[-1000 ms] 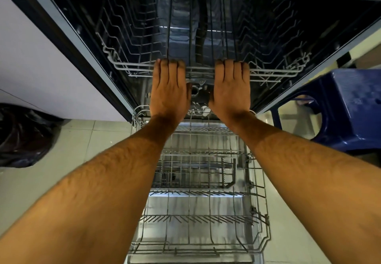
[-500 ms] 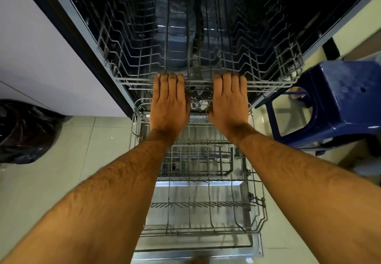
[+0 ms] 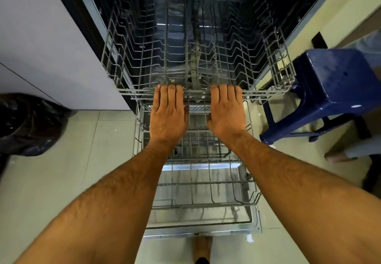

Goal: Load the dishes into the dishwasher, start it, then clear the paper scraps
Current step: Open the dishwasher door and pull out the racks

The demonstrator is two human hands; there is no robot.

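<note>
Sliding out it comes: the upper rack [image 3: 195, 61] has travelled well clear of the dishwasher [image 3: 257, 6] mouth compared with a second ago, when only its front rail poked out of the dark tub. Both hands are on that front rail. The left hand [image 3: 168, 113] lies palm down with its fingers side by side and hooked over the rail; the right hand [image 3: 226, 111] mirrors it just beside, fingers together and curled over the same wire. The fingertips are hidden behind the rail, so how tight the grip is, I cannot tell.

Below the upper rack, the lower rack [image 3: 204, 185] sits pulled out over the open door [image 3: 203, 230], and both racks show bare wire, not a dish in either. No dishes and no paper scraps are in view at all.

My read: with both racks drawn forward, the setup is nearly done and loading can begin, so the task proper is barely under way.

To the right of the dishwasher stands a blue stool [image 3: 334, 86]; to its left, on the floor [image 3: 61, 181], a black bag [image 3: 24, 123]. A foot [image 3: 203, 247] shows just in front of the door.
</note>
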